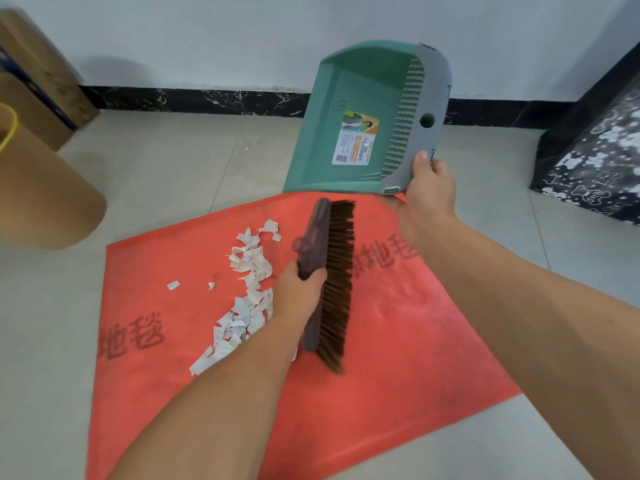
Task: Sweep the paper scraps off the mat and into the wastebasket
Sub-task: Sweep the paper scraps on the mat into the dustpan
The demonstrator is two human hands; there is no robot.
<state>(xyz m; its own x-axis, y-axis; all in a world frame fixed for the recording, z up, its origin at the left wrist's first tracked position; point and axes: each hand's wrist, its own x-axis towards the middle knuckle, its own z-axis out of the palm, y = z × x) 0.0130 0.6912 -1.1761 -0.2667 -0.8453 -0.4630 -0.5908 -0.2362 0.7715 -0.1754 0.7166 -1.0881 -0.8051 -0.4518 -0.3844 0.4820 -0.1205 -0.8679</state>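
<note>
Both forearms reach in from the bottom edge over a red mat spread on the tiled floor, its corners turned diamond-wise to the wall. On the mat the left hand grips a dark brush by its back, fingers wrapped over the block. Its long axis runs from the near middle of the mat toward the far corner, leaning slightly right at the far end, and its brown bristles point right, away from the scraps. Those white paper scraps lie just left of the brush in a loose band parallel to it, from the mat's centre down toward its near-left edge; two stray pieces sit apart, farther left.

At the mat's far corner the right hand clasps the grey rear rim of a green dustpan, thumb on top and the fingers hidden beneath. It is tilted up on edge, with its inside facing the camera and a label showing; its lower edge sits at the mat's far corner, though contact cannot be judged.

A brown cylindrical wastebasket with a yellow rim stands on the floor well off the mat's left corner, cardboard boxes behind it by the wall. A black patterned box sits on the floor at right.
</note>
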